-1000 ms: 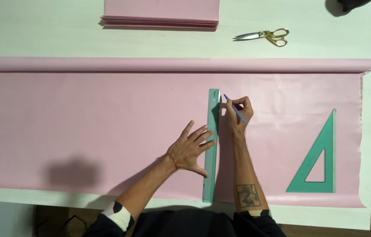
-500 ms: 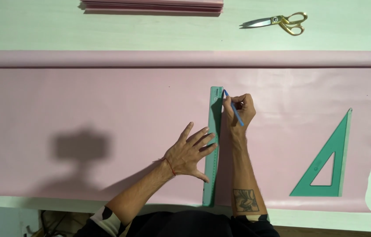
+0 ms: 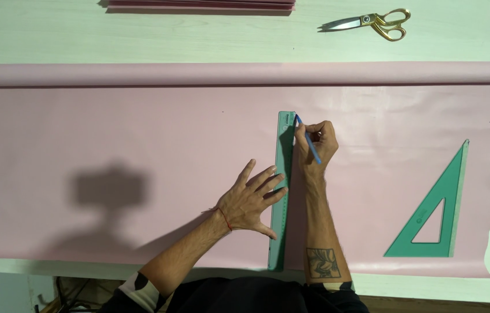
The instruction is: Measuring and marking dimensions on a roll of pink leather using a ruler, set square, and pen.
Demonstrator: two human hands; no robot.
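A wide pink sheet point(image 3: 111, 145) is unrolled across a white table point(image 3: 198, 40), its roll point(image 3: 245, 74) lying along the far side. A long green ruler point(image 3: 282, 145) lies on the sheet, running away from me. My left hand point(image 3: 251, 200) is spread flat with its fingers pressing on the ruler's middle. My right hand point(image 3: 314, 142) holds a blue pen point(image 3: 309, 140), whose tip touches the sheet at the ruler's right edge near its far end.
A green set square point(image 3: 430, 214) lies on the sheet at the right. Gold-handled scissors point(image 3: 372, 22) rest on the table beyond the roll. A stack of pink sheets point(image 3: 198, 4) sits at the far edge. The table's near edge is just before my body.
My right hand and the pen tip have moved slightly farther along the ruler's edge. The view has shifted, so everything sits a bit lower-right. My left hand stays on the ruler.
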